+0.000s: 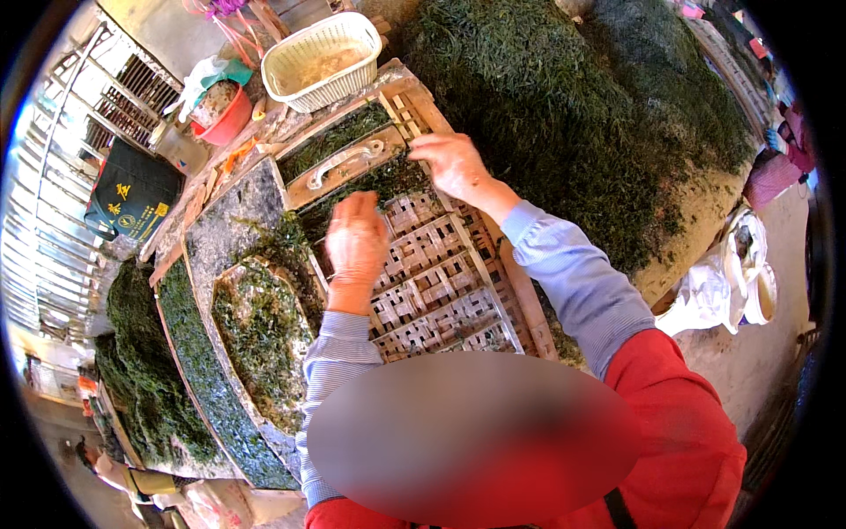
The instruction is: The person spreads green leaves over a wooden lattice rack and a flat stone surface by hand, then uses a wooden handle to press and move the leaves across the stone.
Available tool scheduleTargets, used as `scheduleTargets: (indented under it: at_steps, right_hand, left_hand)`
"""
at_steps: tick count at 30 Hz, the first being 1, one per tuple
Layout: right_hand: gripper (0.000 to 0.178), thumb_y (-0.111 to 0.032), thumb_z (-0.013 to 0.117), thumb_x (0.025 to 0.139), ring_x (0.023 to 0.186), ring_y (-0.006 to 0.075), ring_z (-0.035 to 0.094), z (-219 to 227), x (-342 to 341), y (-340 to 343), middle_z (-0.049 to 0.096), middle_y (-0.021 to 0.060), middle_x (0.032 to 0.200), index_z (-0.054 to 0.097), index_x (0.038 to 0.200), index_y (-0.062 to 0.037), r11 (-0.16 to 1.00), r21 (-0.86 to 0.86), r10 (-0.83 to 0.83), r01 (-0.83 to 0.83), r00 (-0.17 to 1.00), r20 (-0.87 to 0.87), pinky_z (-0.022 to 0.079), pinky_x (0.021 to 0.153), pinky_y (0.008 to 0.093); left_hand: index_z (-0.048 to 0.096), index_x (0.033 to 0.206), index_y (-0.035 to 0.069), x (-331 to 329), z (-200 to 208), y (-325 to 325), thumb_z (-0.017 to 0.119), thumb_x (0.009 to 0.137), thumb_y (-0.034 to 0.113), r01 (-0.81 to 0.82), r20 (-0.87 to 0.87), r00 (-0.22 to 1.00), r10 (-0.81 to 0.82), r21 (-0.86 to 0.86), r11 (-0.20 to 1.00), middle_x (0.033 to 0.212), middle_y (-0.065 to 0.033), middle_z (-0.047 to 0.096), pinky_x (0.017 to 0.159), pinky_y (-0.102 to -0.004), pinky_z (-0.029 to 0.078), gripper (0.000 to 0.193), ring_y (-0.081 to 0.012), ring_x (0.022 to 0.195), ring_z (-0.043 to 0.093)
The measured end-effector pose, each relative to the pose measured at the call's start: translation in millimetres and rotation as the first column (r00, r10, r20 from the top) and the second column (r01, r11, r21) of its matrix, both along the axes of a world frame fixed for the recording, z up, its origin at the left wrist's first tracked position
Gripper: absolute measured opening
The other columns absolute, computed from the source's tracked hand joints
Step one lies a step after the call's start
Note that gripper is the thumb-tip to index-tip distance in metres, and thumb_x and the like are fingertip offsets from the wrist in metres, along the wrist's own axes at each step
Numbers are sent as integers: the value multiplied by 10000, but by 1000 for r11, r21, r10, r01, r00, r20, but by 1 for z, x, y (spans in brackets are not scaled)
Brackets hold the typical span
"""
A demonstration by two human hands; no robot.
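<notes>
Dark green shredded leaves lie over the far part of a woven bamboo rack, whose near part shows bare slats. My left hand is at the rack's left side, its fingers bent together at the edge of these leaves. What it holds, if anything, is hidden beneath it. Over the rack's far right corner is my right hand, fingers drawn together in a pinch, with their contents too small to make out. Just beyond both hands, a wooden board with a pale curved handle lies across the rack's far end.
A large heap of green leaves rises at the right. Left of the rack stands a wooden-rimmed tray of leaves. A cream plastic basket and red bowl sit at the far side. White bags stand at far right.
</notes>
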State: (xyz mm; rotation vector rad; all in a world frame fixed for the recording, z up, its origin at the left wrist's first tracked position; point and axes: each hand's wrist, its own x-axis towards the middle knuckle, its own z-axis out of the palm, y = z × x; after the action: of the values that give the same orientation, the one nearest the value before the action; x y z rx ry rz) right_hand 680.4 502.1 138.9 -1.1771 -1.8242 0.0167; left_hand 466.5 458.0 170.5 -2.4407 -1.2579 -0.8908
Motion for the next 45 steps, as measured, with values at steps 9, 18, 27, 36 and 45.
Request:
scheduleTargets:
  at_steps: [9,18,27,36,45]
  right_hand:
    - [187,-119,582,685,1095,255,485,-5,2,-35,614,70,991,641,854,-64,988,154,-42,-3,956,292,333,969,465]
    - [191,-172,609,734,1013,254,532,21,-18,-22,599,55,1024,625,889,-63,984,-93,-78,151,842,534,371,855,482]
    - [417,-3,469,801,680,277,619,0,-26,-15,511,151,1040,499,1196,-136,974,226,-120,-31,773,622,540,567,356]
    - [201,-197,545,863,938,266,569,4,-51,9,607,109,981,622,939,-28,996,-1,82,-89,922,379,486,790,382]
    - [330,-247,518,885,1052,272,481,-10,-69,-17,502,116,1123,548,1125,-22,1000,-9,-14,21,887,461,384,930,398]
  left_hand:
    - [503,1213,56,49,-30,34,583,710,73,-81,-203,979,28,-256,963,1307,-94,475,1015,-400,339,509,-250,1203,448]
    - [672,1011,94,-34,6,51,588,742,65,279,522,851,58,-543,792,910,-74,679,763,-273,486,284,-159,818,631]
    - [612,1047,-9,-259,-19,-78,673,781,111,-258,784,225,579,-524,811,798,-30,630,532,-226,420,298,-102,656,564]
    - [398,1331,82,-243,-61,-148,787,652,193,-575,212,700,682,-400,714,1370,-210,319,1010,-443,312,790,-373,1233,337]
    - [698,877,56,-242,-36,-68,717,671,5,-541,252,740,623,-325,775,861,-101,645,753,-311,488,212,-245,801,607]
